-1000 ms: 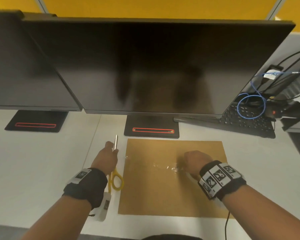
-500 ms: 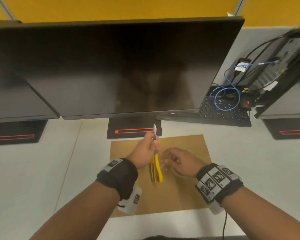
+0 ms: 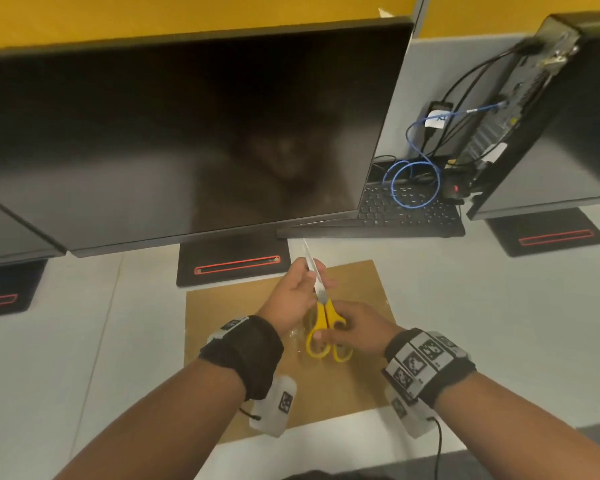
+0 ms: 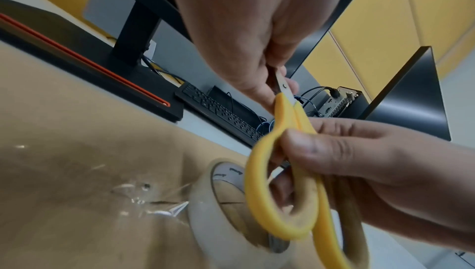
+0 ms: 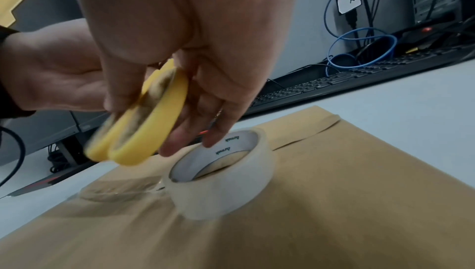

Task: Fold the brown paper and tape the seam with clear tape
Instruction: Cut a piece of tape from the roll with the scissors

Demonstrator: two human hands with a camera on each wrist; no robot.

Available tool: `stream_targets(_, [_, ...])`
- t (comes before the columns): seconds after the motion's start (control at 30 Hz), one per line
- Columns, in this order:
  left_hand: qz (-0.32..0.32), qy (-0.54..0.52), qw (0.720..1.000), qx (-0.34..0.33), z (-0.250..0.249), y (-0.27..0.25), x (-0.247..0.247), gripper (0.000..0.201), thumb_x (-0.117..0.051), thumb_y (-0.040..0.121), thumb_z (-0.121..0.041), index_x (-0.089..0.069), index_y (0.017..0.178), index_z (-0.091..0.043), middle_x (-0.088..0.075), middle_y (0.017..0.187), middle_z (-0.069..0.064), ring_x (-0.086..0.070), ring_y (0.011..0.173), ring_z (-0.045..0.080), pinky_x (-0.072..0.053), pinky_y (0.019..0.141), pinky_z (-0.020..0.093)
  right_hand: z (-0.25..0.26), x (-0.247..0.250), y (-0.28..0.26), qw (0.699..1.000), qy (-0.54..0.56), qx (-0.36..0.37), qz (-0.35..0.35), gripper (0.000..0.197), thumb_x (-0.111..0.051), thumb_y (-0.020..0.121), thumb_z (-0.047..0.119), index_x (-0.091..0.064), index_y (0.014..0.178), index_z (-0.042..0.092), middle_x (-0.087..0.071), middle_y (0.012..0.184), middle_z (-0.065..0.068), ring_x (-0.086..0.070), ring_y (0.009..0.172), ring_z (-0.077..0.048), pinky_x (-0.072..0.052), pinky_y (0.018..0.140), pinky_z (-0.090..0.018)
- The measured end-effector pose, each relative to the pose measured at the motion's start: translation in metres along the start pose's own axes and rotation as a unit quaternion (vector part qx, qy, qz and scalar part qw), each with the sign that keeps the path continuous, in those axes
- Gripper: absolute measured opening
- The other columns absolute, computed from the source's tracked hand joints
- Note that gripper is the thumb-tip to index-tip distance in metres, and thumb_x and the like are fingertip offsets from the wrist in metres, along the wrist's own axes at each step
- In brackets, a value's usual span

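Observation:
The folded brown paper (image 3: 222, 327) lies flat on the white desk, with a strip of clear tape (image 5: 115, 191) stuck across it. A roll of clear tape (image 5: 223, 182) stands on the paper, still joined to that strip. Above it, yellow-handled scissors (image 3: 324, 320) are held closed, blades pointing away from me. My left hand (image 3: 297, 296) grips the scissors by the blades near the pivot. My right hand (image 3: 352, 329) pinches the yellow handles (image 4: 285, 172) between thumb and fingers, just above the roll (image 4: 226, 212).
A large black monitor (image 3: 187, 133) on a black stand (image 3: 232, 265) stands right behind the paper. A black keyboard (image 3: 409, 213), blue cable (image 3: 416, 181) and a computer case (image 3: 548, 98) sit at the back right. More monitor stands flank both sides.
My left hand brought the scissors from the paper's left edge over the paper. My right hand let go of the tape roll and took hold of the scissor handles.

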State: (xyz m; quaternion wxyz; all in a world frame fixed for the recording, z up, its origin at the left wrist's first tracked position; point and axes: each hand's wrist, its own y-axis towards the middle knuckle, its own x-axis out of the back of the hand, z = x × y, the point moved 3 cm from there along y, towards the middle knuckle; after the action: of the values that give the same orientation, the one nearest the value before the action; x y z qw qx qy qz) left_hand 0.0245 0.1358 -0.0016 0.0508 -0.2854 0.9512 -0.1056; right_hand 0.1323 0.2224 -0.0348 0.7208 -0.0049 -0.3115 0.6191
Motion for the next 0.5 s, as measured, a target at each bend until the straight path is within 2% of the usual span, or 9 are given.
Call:
stream_targets(0.03, [0.009, -0.014, 1.000, 0.000, -0.001, 0.001, -0.002, 0.016, -0.029, 0.105, -0.008, -0.045, 0.105, -0.009, -0.053, 0.090, 0.004, -0.062, 0.102, 0.022, -0.053, 0.080, 0.033, 0.000, 0.001, 0.000, 1.000, 0.002, 0.001, -0.006, 0.016, -0.074, 0.080, 0.028, -0.059, 0.078, 0.034, -0.066, 0.085, -0.001, -0.056, 0.073, -0.010, -0.048, 0.072, -0.023])
stream_targets(0.1, [0.019, -0.012, 1.000, 0.009, -0.001, 0.003, -0.001, 0.017, -0.031, 0.104, -0.005, -0.046, 0.111, -0.003, -0.055, 0.093, 0.007, -0.059, 0.092, 0.013, -0.051, 0.072, 0.016, -0.005, 0.006, -0.001, 1.000, 0.003, -0.003, -0.020, 0.016, -0.072, 0.081, 0.022, -0.060, 0.079, 0.031, -0.065, 0.085, 0.000, -0.056, 0.073, -0.011, -0.046, 0.069, -0.017])
stream_targets(0.13, [0.014, 0.021, 1.000, 0.011, 0.001, 0.004, 0.001, 0.019, -0.033, 0.103, -0.005, -0.048, 0.113, -0.001, -0.057, 0.096, 0.008, -0.058, 0.090, 0.011, -0.049, 0.073, 0.009, -0.007, 0.010, -0.003, 1.000, 0.000, -0.006, -0.026, 0.012, -0.071, 0.082, 0.020, -0.062, 0.085, 0.028, -0.066, 0.087, -0.001, -0.057, 0.075, -0.012, -0.045, 0.069, -0.015])
stream_targets(0.2, [0.012, 0.124, 0.992, 0.002, 0.007, 0.005, 0.006, 0.024, -0.038, 0.103, -0.009, -0.053, 0.119, 0.000, -0.061, 0.106, 0.008, -0.057, 0.095, 0.011, -0.042, 0.077, -0.001, -0.013, 0.019, -0.006, 0.999, -0.012, -0.008, -0.031, 0.016, -0.068, 0.084, 0.020, -0.063, 0.099, 0.021, -0.067, 0.093, -0.004, -0.060, 0.080, -0.017, -0.046, 0.070, -0.016])
stream_targets(0.23, [0.019, 0.173, 0.985, 0.002, 0.010, 0.005, 0.009, 0.025, -0.040, 0.102, -0.011, -0.054, 0.122, -0.002, -0.061, 0.112, 0.007, -0.057, 0.100, 0.011, -0.039, 0.080, -0.002, -0.016, 0.024, -0.008, 0.999, -0.020, -0.009, -0.032, 0.018, -0.067, 0.085, 0.019, -0.063, 0.103, 0.019, -0.068, 0.096, -0.005, -0.062, 0.085, -0.020, -0.046, 0.072, -0.017])
stream_targets(0.3, [0.046, 0.282, 0.958, -0.001, 0.020, 0.004, 0.013, 0.025, -0.045, 0.101, -0.017, -0.056, 0.122, -0.010, -0.060, 0.121, 0.002, -0.055, 0.111, 0.013, -0.039, 0.089, 0.009, -0.020, 0.033, -0.010, 0.998, -0.025, -0.003, -0.058, 0.023, -0.063, 0.087, 0.012, -0.065, 0.110, 0.014, -0.067, 0.103, -0.004, -0.062, 0.095, -0.021, -0.043, 0.074, -0.008])
stream_targets(0.37, [0.102, 0.406, 0.908, -0.030, 0.030, 0.002, 0.013, 0.023, -0.052, 0.096, -0.017, -0.060, 0.117, -0.016, -0.058, 0.120, -0.001, -0.050, 0.115, 0.015, -0.038, 0.097, 0.022, -0.022, 0.042, -0.011, 0.993, -0.032, 0.017, -0.115, 0.031, -0.059, 0.087, 0.002, -0.067, 0.115, 0.012, -0.064, 0.107, 0.002, -0.059, 0.101, -0.017, -0.037, 0.079, 0.001])
stream_targets(0.4, [0.134, 0.452, 0.881, -0.046, 0.034, -0.001, 0.010, 0.023, -0.055, 0.093, -0.018, -0.061, 0.115, -0.018, -0.057, 0.120, -0.002, -0.047, 0.117, 0.015, -0.036, 0.100, 0.024, -0.022, 0.045, -0.010, 0.989, -0.042, 0.031, -0.136, 0.036, -0.057, 0.087, -0.002, -0.066, 0.119, 0.014, -0.062, 0.109, 0.004, -0.058, 0.104, -0.015, -0.035, 0.082, 0.001])
stream_targets(0.5, [0.201, 0.528, 0.821, -0.081, 0.043, -0.006, -0.004, 0.028, -0.064, 0.086, -0.030, -0.062, 0.113, -0.021, -0.055, 0.123, -0.004, -0.041, 0.120, 0.015, -0.032, 0.101, 0.024, -0.028, 0.049, -0.008, 0.985, -0.059, 0.013, -0.160, 0.041, -0.054, 0.089, 0.001, -0.060, 0.127, 0.018, -0.062, 0.122, 0.000, -0.057, 0.112, -0.016, -0.035, 0.093, -0.013])
